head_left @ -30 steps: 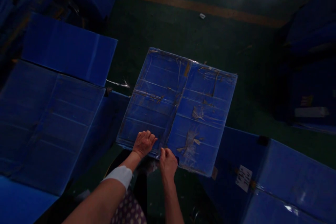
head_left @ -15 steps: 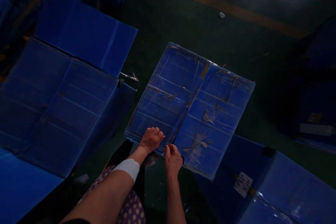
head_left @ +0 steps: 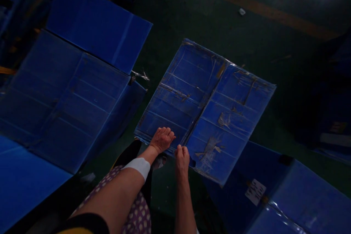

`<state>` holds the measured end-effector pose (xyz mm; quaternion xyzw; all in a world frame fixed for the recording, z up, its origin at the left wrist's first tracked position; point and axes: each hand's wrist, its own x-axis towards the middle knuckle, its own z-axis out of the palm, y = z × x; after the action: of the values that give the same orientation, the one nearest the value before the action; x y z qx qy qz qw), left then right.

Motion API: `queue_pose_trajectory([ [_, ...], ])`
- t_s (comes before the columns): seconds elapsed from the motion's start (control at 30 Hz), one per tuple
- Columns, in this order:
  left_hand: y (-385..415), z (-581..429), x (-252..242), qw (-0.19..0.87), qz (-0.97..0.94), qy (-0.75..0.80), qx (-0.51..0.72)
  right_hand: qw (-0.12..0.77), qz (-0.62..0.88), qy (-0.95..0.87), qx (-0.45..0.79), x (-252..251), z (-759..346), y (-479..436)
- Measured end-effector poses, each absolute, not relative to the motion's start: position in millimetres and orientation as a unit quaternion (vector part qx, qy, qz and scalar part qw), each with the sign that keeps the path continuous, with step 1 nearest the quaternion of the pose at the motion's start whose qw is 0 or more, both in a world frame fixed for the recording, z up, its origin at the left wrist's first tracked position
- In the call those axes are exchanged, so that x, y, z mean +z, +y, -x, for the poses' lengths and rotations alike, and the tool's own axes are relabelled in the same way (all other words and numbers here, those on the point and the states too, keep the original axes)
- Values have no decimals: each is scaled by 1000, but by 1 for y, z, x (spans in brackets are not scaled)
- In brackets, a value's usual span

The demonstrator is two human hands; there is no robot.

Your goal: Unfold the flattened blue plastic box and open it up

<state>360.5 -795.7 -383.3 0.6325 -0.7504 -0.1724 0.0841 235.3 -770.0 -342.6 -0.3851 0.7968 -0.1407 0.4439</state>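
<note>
A flattened blue box, scarred all over with old tape scraps, lies tilted in the middle of the view, its near edge up at the person's hands and its far corner out over the dark green floor. The left hand lies palm down on the near left panel, fingers spread flat, clamped on nothing. The right hand has its grip pinched together at the near end of the centre seam, on what looks like the edge of a tape strip (too dim to be sure).

Left of it sits an opened blue box with its flaps spread; a loose tape end curls off its corner. Near right is another blue box bearing a white label. A yellow line crosses the floor far off.

The risk, as I judge it, is the tape tearing short and leaving a stub, since the old strips look brittle; the sheet could also slide away if the flat hand lifts.
</note>
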Motion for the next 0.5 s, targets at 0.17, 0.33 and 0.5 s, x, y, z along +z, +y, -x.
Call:
queue_pose_trajectory([
  [0.17, -796, -361, -385, 88, -628, -756, -163, 486, 361, 765, -220, -341, -227, -761],
  [0.33, -796, -359, -384, 93, -633, -753, -152, 482, 372, 756, -243, -330, -221, -757],
  [0.5, -795, -359, -384, 96, -630, -756, -150, 498, 367, 746, -246, -334, -221, -755],
])
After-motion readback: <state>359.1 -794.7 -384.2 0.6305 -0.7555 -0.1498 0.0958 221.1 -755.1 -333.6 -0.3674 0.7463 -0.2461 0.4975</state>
